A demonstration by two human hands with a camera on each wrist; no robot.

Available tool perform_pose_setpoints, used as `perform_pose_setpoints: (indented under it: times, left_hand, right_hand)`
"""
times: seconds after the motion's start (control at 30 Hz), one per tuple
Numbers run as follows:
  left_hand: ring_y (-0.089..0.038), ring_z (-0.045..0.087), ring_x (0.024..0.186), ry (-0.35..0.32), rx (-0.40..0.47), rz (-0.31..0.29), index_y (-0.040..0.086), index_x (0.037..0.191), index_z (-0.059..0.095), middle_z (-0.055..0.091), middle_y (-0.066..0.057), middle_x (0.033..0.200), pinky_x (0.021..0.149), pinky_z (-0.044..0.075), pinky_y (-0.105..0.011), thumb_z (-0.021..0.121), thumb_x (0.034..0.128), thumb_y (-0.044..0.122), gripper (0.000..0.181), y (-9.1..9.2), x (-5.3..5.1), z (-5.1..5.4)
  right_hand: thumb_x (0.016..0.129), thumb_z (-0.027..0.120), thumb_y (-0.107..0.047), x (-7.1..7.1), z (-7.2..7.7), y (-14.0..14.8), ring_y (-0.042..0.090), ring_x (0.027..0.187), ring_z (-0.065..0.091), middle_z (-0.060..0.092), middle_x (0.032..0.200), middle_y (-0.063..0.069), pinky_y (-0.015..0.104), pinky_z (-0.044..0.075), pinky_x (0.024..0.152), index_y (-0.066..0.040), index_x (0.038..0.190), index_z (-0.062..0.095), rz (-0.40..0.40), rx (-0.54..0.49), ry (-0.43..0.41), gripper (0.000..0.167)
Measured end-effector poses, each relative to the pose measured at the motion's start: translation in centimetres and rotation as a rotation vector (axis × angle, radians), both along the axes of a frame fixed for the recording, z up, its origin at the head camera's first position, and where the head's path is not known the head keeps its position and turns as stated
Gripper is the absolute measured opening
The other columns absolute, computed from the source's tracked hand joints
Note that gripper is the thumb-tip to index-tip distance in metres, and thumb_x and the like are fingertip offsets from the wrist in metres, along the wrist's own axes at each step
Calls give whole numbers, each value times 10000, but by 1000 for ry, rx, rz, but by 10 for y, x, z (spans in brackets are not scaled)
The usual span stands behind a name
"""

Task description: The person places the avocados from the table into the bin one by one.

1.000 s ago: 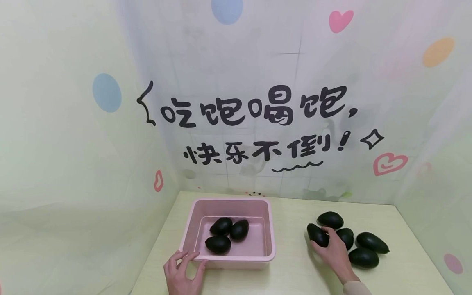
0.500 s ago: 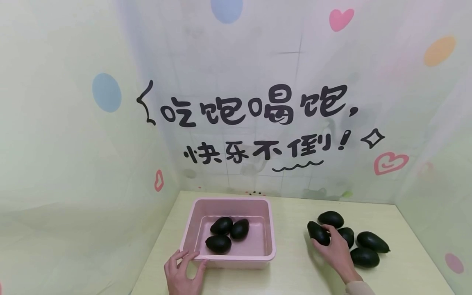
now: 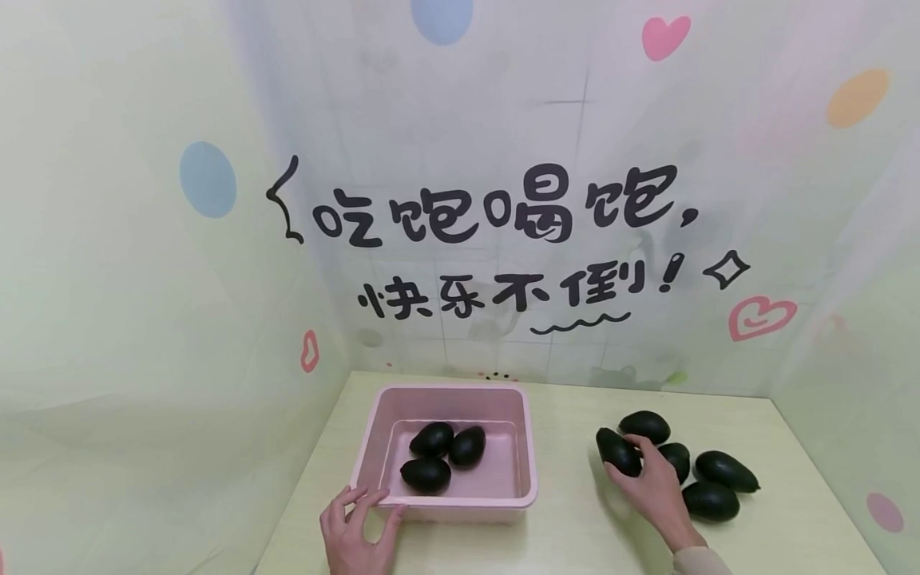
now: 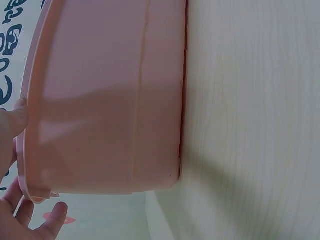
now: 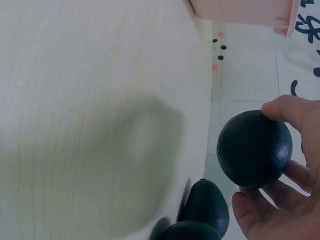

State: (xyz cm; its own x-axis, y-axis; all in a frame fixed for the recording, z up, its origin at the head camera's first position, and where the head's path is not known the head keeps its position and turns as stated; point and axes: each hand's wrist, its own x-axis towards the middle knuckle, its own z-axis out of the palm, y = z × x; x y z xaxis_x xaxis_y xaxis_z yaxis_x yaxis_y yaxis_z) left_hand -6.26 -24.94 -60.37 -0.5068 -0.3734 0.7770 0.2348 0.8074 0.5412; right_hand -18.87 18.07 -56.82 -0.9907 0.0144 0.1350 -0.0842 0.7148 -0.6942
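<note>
My right hand (image 3: 652, 491) grips a dark avocado (image 3: 618, 452) between thumb and fingers. In the right wrist view this avocado (image 5: 254, 150) is held off the table, its shadow falling on the surface. Several more avocados (image 3: 726, 471) lie on the table behind and to the right of that hand, one partly hidden by it. At the left, my left hand (image 3: 358, 531) holds the front left corner of a pink bin (image 3: 460, 504), fingers over the rim and thumb against the outside. Three avocados (image 3: 426, 476) lie inside the bin, on its left and middle floor.
The pale wooden table (image 3: 568, 511) shows between the bin and the loose avocados. A printed curtain (image 3: 503, 120) with lettering hangs behind the table and along both sides.
The right hand has raised its avocado slightly, and the avocado now sits a little higher and further left. The left hand and bin have stayed in place.
</note>
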Motion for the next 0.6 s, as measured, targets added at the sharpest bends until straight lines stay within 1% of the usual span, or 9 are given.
perform_pose_setpoints:
  times: [0.1,0.2,0.27,0.33,0.37,0.43,0.5,0.53,0.6]
  left_hand:
    - [-455,508,1143,2,0,-2,115,947,806,640,-208,1102,963,357,-314,916,777,419,365,0,0,0]
    - [-459,510,1137,17,-3,-7,111,942,808,642,-217,1096,995,331,-235,869,835,511,418,0,-1,0]
    - [-462,511,1129,26,-4,-9,110,937,808,643,-217,1092,1015,302,-184,811,879,591,484,-1,-1,0]
    - [-469,508,1125,32,-5,-9,103,932,806,640,-223,1087,1026,286,-164,772,901,628,528,-1,-2,0]
    - [-466,505,1127,27,-3,-8,103,932,805,638,-221,1089,1026,287,-167,775,900,624,524,-1,-2,0]
    - [-456,506,1133,17,0,-1,105,933,805,639,-213,1090,1015,307,-196,847,856,542,445,0,-2,0]
    - [-443,504,1142,5,2,6,105,935,805,639,-209,1092,984,347,-258,921,768,397,356,0,-1,1]
    - [-432,505,1146,0,2,10,109,935,806,642,-203,1094,967,358,-284,941,716,326,337,1,0,1]
    - [-415,509,1149,-4,0,17,117,934,808,649,-193,1094,942,369,-314,951,630,225,353,1,0,1]
  right_hand:
    - [919,836,-282,0,2,-1,462,1280,618,658,1387,272,619,524,1038,-7,1394,574,2,2,4,608]
    - [916,836,-279,0,4,-3,463,1269,625,663,1379,269,625,533,1020,-3,1391,575,3,3,17,609]
    - [913,838,-279,0,5,-4,461,1263,633,669,1374,267,622,542,1008,2,1394,577,1,7,27,615]
    - [915,836,-284,0,7,-5,453,1258,636,672,1372,262,615,549,998,0,1396,578,3,8,31,615]
    - [915,837,-289,0,8,-6,450,1254,639,674,1368,261,609,551,992,-1,1396,580,6,5,33,617]
    - [913,842,-291,1,10,-7,438,1246,645,679,1363,256,587,559,974,-5,1398,582,8,3,34,620]
    - [911,846,-301,2,13,-8,426,1232,650,682,1354,255,559,565,948,-9,1395,585,12,0,36,622]
    - [909,849,-303,3,14,-8,419,1222,654,685,1347,255,542,566,933,-11,1393,587,12,-2,37,623]
    - [906,854,-301,4,16,-9,402,1205,662,692,1336,250,503,565,906,-14,1393,590,11,0,41,624]
